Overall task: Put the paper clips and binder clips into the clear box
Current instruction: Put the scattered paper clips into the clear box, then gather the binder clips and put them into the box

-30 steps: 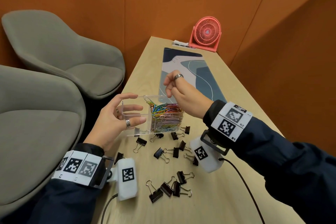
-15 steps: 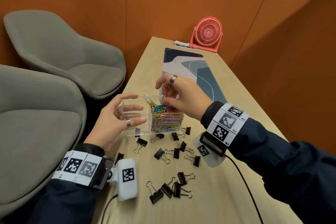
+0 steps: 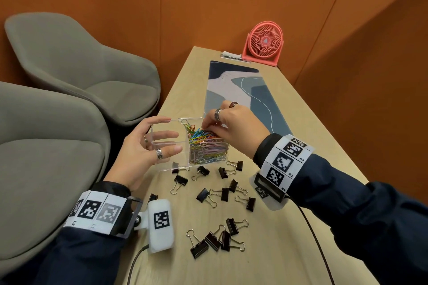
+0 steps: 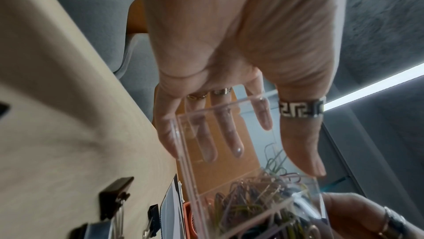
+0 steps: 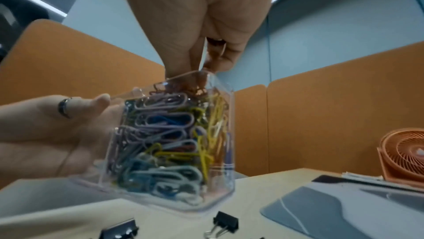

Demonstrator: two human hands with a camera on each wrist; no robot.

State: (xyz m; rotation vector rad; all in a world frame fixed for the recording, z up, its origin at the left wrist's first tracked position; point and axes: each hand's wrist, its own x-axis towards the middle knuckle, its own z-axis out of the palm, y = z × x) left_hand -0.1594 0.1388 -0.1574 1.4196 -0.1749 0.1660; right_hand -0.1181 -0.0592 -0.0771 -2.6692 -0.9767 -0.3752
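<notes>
A clear two-part box [image 3: 170, 159] stands on the wooden table. Its right half is packed with coloured paper clips [image 3: 208, 148]; the left half looks nearly empty. My left hand [image 3: 172, 134] grips the box's left end, thumb on the front wall and fingers behind it [image 4: 263, 152]. My right hand [image 3: 206, 126] reaches down from above, its bunched fingertips pinching into the top of the paper clips [image 5: 195, 74]. Several black binder clips [image 3: 217, 192] lie loose on the table in front of the box, with another cluster [image 3: 215, 238] closer to me.
A patterned desk mat [image 3: 238, 90] lies behind the box and a coral fan [image 3: 264, 44] stands at the far end. Two grey chairs [image 3: 81, 69] sit past the table's left edge. An orange wall borders the right. A cable [image 3: 319, 250] trails from my right wrist.
My right hand has come down from above the box and turned palm-down, its fingertips now in the paper clips. The left hand and the box have stayed put.
</notes>
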